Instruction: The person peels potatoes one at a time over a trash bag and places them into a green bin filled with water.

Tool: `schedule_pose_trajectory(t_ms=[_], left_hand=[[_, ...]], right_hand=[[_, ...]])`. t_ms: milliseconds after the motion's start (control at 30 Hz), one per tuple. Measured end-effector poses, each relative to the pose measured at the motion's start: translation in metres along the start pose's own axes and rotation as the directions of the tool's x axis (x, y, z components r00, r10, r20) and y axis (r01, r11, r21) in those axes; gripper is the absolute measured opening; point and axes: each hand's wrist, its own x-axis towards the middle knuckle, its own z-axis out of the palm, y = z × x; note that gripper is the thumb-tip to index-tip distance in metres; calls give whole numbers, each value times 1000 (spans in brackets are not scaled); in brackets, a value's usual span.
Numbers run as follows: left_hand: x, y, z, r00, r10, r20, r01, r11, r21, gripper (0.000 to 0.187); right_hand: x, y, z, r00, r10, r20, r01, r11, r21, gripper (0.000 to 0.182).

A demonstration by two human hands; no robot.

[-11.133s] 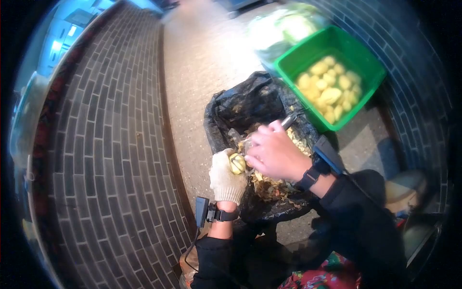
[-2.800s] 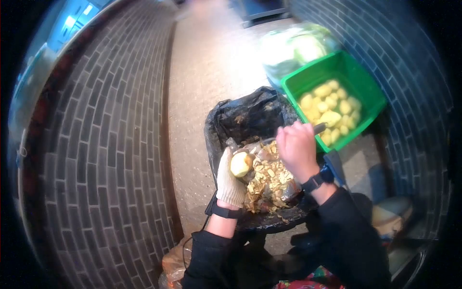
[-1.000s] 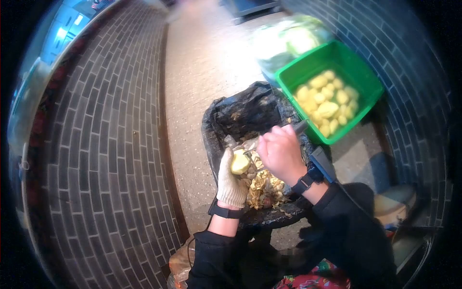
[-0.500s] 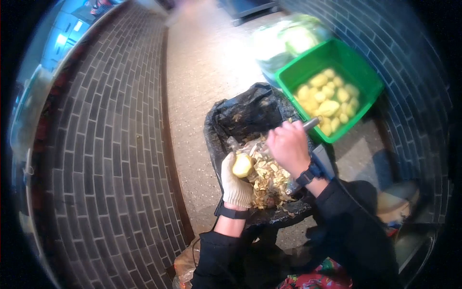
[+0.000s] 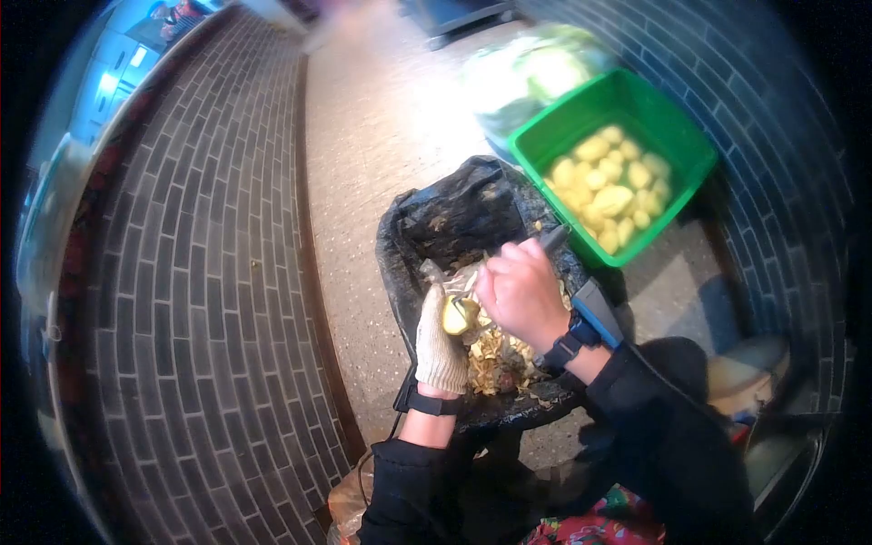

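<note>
My left hand (image 5: 440, 343), in a cream knitted glove, holds a pale yellow potato (image 5: 457, 315) above a bin lined with a black bag (image 5: 406, 238). Bare and closed, my right hand (image 5: 522, 292) grips a peeler, whose dark handle (image 5: 552, 239) sticks out past the fist. The peeler's metal head is at the potato's upper right side. Beneath both hands, a heap of peelings (image 5: 495, 361) lies in the bin. Peeled potatoes (image 5: 613, 200) lie in a green basin (image 5: 673, 136) at the upper right.
Behind the basin sits a plastic bag (image 5: 509, 82) with something pale green inside. Brick walls (image 5: 204, 227) rise on both sides of the speckled floor (image 5: 350, 173). Another plastic bag (image 5: 348, 500) is at the lower left. A person (image 5: 182, 18) shows at the top left.
My right hand has moved left and down, bringing the peeler to the potato. The left hand still holds the potato. The whole view has shifted slightly.
</note>
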Motion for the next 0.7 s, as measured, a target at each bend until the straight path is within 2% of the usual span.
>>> schedule_pose_trajectory(t_ms=[33, 100, 133, 167, 267, 300, 333, 367, 433, 467, 533, 567, 633, 700], left_hand=[[1, 1, -7, 1000, 6, 18, -7, 998, 63, 44], [-4, 6, 0, 999, 14, 37, -19, 992, 128, 42], [-8, 6, 6, 999, 44, -12, -43, 994, 102, 41], [-11, 8, 14, 996, 71, -62, -67, 995, 75, 40], [-7, 10, 6, 998, 70, 7, -70, 987, 142, 41], [-5, 10, 5, 997, 67, 33, -72, 979, 191, 40], [-5, 5, 9, 986, 167, 11, -165, 957, 240, 40], [-5, 5, 8, 986, 166, 11, -163, 956, 242, 40], [-6, 4, 5, 964, 243, 109, -266, 907, 327, 39], [-3, 1, 2, 964, 241, 114, -266, 905, 331, 39], [8, -5, -7, 979, 172, 113, -192, 959, 208, 39], [10, -8, -10, 978, 174, 117, -196, 958, 209, 39], [13, -13, -11, 984, 116, 137, -115, 993, -16, 32], [6, -8, -7, 971, 187, 152, -195, 980, 38, 33]], right_hand=[[-1, 6, 2, 1000, 3, -3, -3, 1000, 1, 35], [3, 24, 1, 998, 57, 28, -49, 971, -236, 36], [3, 29, 0, 991, 129, 29, -121, 971, -205, 36], [5, 26, -3, 991, 132, 25, -124, 971, -206, 36], [10, 3, -17, 992, 108, 59, -108, 994, -14, 33], [8, -2, -15, 992, 106, 66, -105, 994, -12, 33], [6, -5, -12, 993, 98, 69, -100, 995, 21, 33], [5, -6, -11, 993, 92, 69, -95, 994, 52, 33], [5, -2, -11, 993, 105, 63, -109, 991, 74, 33], [4, 4, -8, 989, 121, 88, -127, 990, 57, 34], [5, 9, -6, 986, 133, 103, -137, 990, 39, 35], [5, 8, -6, 984, 138, 112, -143, 989, 33, 36], [5, 11, -8, 984, 137, 116, -141, 990, 21, 37], [7, 16, -9, 986, 129, 104, -116, 986, -119, 38]])
